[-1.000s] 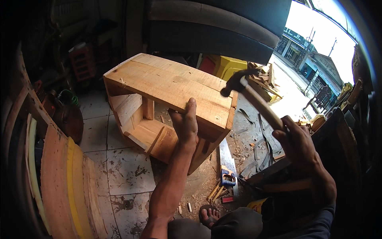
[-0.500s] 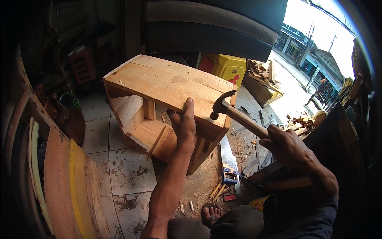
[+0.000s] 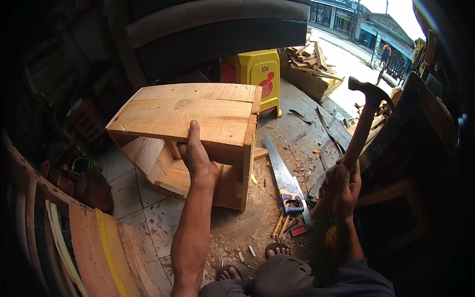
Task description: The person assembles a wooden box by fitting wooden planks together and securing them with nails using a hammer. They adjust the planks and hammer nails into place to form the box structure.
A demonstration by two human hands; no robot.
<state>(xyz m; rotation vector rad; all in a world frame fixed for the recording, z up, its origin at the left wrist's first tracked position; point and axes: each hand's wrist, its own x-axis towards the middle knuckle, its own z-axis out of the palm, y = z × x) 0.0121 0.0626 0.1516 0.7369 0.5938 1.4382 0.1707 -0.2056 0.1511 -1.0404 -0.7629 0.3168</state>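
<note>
An unpainted wooden box frame [image 3: 193,110], open on its near side with planks across its top, stands on the floor in front of me. My left hand [image 3: 199,159] is closed on the top's near edge, thumb lying on the upper face and fingers hidden underneath. Off to the right, my right hand [image 3: 341,184] is wrapped round the wooden handle of a claw hammer [image 3: 365,119]. The hammer is raised, its dark metal head uppermost, well apart from the box.
A handsaw [image 3: 281,166] with a blue handle lies on the floor right of the box, among shavings. Behind stands a yellow plastic stool [image 3: 257,74]. Wood scraps [image 3: 311,57] fill a crate at the back right. Curved boards [image 3: 94,242] stand at the left.
The hammer has swung up and to the right, away from the box top. My left hand keeps its hold on the edge. The whole view has shifted.
</note>
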